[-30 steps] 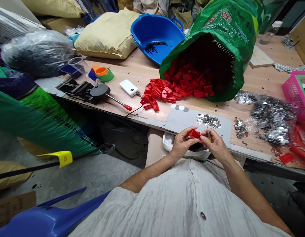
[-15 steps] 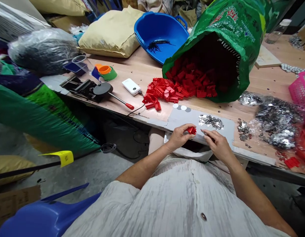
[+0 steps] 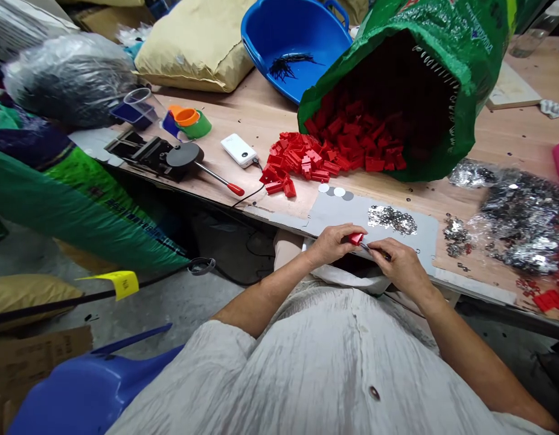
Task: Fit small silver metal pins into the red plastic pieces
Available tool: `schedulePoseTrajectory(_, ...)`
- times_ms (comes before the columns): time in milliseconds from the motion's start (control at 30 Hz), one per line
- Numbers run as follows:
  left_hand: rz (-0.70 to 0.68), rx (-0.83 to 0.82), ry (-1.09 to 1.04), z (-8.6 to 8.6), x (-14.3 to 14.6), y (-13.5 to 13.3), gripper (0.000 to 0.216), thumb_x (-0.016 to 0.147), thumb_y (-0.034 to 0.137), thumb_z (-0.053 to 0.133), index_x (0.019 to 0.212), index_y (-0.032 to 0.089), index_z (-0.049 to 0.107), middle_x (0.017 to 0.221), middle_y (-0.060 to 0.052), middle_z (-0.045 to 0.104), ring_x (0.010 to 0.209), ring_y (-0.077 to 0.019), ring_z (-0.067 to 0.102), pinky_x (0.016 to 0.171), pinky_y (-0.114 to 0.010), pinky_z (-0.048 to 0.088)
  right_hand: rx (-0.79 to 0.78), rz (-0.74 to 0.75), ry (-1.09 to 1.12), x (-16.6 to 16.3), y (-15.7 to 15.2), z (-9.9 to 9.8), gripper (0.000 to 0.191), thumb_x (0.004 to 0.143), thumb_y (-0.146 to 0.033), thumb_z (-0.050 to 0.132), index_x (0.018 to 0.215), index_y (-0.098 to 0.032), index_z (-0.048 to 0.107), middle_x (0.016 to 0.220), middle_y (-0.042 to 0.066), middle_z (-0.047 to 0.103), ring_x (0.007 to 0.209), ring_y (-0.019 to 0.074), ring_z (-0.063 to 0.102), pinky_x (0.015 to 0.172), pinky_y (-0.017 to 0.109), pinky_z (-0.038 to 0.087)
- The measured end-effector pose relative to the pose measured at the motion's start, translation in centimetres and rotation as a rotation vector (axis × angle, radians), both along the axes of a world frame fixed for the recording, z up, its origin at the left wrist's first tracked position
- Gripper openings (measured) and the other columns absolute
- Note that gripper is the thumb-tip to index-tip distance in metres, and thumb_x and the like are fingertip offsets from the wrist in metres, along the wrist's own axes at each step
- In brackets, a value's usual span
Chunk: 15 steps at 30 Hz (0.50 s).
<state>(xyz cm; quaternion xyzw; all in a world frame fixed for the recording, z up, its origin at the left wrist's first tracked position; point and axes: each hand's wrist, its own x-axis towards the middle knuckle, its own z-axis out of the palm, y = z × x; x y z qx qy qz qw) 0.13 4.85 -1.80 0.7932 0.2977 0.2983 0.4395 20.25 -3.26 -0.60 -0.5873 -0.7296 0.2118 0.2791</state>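
My left hand (image 3: 331,243) is closed on a small red plastic piece (image 3: 356,238) at the near edge of the table. Just to its right, my right hand (image 3: 396,264) pinches a thin metal tool (image 3: 369,249) whose tip touches that piece. Both hands rest on a grey card (image 3: 347,211) that carries a little heap of shiny metal bits (image 3: 392,219). Beyond the card lies a pile of red plastic pieces (image 3: 297,162), spilling from a green sack (image 3: 410,72) lying on its side.
A white power bank (image 3: 238,150), a black hand press with a red-tipped lever (image 3: 171,158), and orange and green cups (image 3: 189,122) sit left. A blue tub (image 3: 291,45) and tan sack (image 3: 195,48) are behind. Shiny metal parts in plastic (image 3: 515,223) lie right. A blue chair (image 3: 80,393) stands near left.
My hands have dropped from in front of my chest onto the grey card's near edge. The right hand drew away from the red piece, then came back with the tool's tip against it.
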Motion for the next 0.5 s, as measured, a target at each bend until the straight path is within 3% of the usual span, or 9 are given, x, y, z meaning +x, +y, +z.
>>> schedulePoseTrajectory(300, -0.007, -0.015, 0.031, 0.3, 0.0, 0.1, 0.032, 0.079, 0.018, 0.069, 0.111, 0.018, 0.068, 0.110, -0.006, 0.072, 0.100, -0.0173, 0.068, 0.092, -0.027, 0.050, 0.038, -0.012, -0.113, -1.1, -0.6, 0.6, 0.016, 0.094, -0.019, 0.052, 0.100, -0.020, 0.067, 0.095, 0.004, 0.069, 0.083, 0.0176, 0.067, 0.074, 0.030, 0.051)
schedulePoseTrajectory(500, 0.042, -0.022, 0.017, 0.1, 0.3, -0.3, 0.032, 0.077, 0.012, 0.067, 0.108, 0.018, 0.069, 0.107, -0.005, 0.073, 0.098, -0.0170, 0.068, 0.093, -0.027, 0.050, 0.016, -0.114, -0.237, -2.9, -0.8, 0.4, 0.017, 0.094, -0.017, 0.049, 0.096, -0.019, 0.066, 0.093, 0.006, 0.068, 0.084, 0.0193, 0.065, 0.066, 0.029, 0.047)
